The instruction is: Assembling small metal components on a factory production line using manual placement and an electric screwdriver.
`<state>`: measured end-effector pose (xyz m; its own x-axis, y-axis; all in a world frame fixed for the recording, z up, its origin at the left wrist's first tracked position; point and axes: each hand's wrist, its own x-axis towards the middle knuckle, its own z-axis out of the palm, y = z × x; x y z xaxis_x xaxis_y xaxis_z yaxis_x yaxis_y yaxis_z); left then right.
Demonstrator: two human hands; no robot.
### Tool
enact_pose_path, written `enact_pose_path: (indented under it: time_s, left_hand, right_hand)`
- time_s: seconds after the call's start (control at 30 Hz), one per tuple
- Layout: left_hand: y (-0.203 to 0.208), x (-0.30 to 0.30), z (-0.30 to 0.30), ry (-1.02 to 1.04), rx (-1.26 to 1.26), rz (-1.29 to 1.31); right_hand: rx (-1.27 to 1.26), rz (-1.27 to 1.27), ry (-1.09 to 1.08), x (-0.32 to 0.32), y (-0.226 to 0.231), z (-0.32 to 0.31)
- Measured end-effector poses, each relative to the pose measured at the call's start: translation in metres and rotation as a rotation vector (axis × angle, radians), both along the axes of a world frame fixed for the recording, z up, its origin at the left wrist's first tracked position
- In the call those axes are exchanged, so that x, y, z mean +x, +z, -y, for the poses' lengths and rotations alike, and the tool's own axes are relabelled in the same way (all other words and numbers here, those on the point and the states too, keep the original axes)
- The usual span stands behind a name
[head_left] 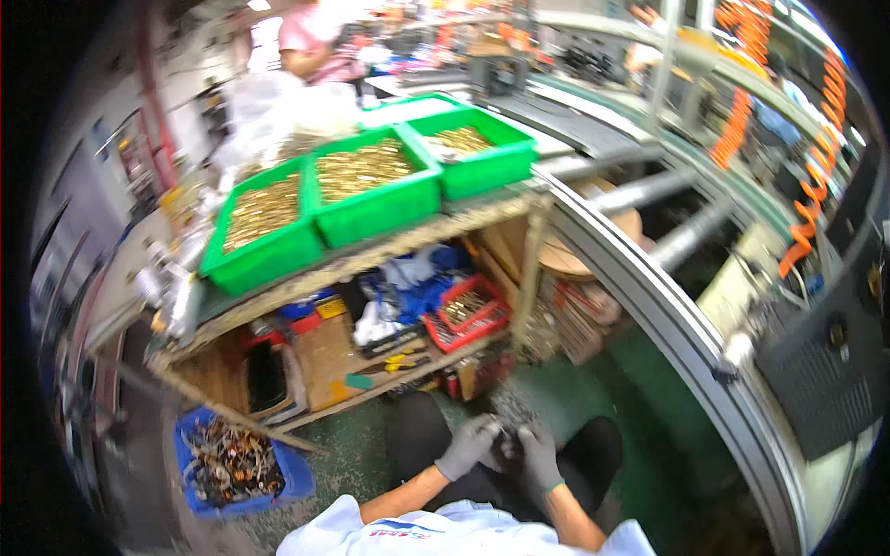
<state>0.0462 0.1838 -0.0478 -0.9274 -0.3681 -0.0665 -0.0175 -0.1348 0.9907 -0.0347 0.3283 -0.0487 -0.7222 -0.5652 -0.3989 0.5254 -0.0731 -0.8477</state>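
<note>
Beyond coloured lettering (pixel 400 533) on the shirt (pixel 468 528), left grip (pixel 471 445) and right grip (pixel 540 454) seem closed around a blurred dark object (pixel 507 443).

Item 1: pale blue work shirt (pixel 473 517), worn by the person; printed emblem (pixel 400 532) on the left side of its front, near the lower edge of the head view. Emblem in two colours: a row of small red characters, with a blue stroke beside them. Legibility: characters small and blurred, wording not readable. Other lettering, numbers or signs in view: none that can be read
</note>
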Motion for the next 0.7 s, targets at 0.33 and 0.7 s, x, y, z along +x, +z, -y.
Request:
enact_pose_path:
  time_s: [0.33,0.7]
  left_hand:
    - [0.027,-0.016,0.004,-0.012,0.261,0.093]
    - [0.037,-0.016,-0.003,-0.036,0.230,0.107]
  right_hand:
    - [0.261,-0.786,-0.187,-0.060,0.102,-0.049]
    - [0.330,-1.780,-0.778,-0.050,0.264,-0.141]
